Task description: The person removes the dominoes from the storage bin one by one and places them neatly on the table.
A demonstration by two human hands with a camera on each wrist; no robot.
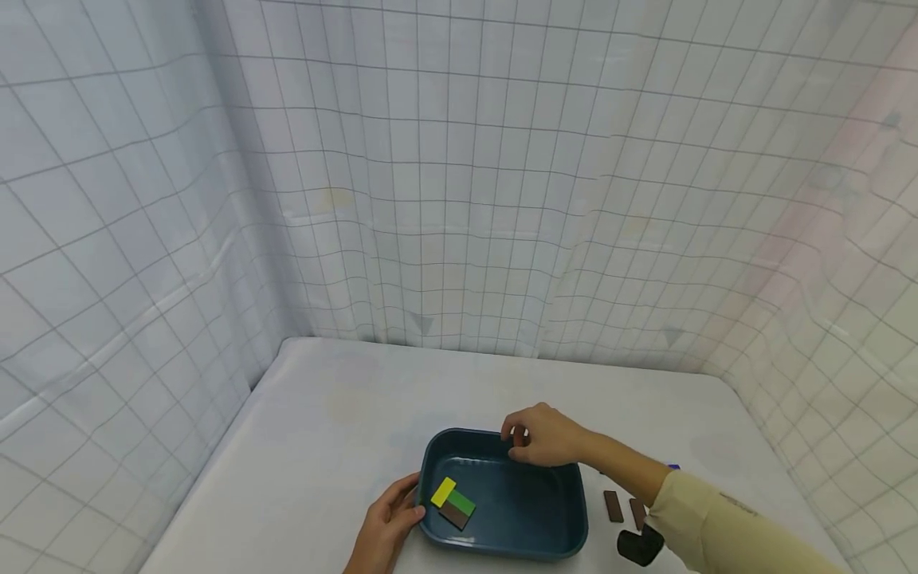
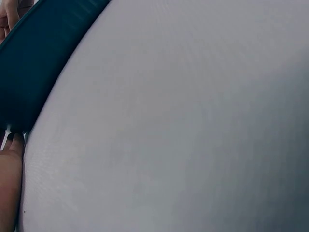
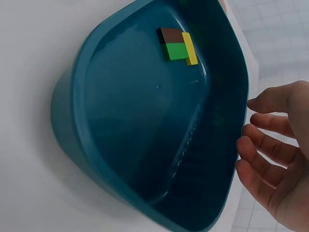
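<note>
A dark teal plastic tub [image 1: 516, 550] stands on the white table. In it, at the left end, a yellow block [image 1: 443, 492], a green block [image 1: 461, 502] and a brown block [image 1: 453, 516] lie flat against each other. My left hand [image 1: 390, 518] holds the tub's left side, thumb at the rim and fingers along the outer wall. Over the far rim is my right hand [image 1: 545, 437], fingers spread and loosely bent. In the right wrist view its fingertips [image 3: 245, 140] are right at the rim, with nothing between them and the thumb.
Right of the tub lie two brown blocks, one nearer the tub [image 1: 613, 506] and one [image 1: 638, 513] beside the sleeve. A black object [image 1: 641, 546] shows below the right forearm, a bit of blue [image 1: 673, 466] beyond it. White gridded curtains [image 1: 459, 199] surround the table.
</note>
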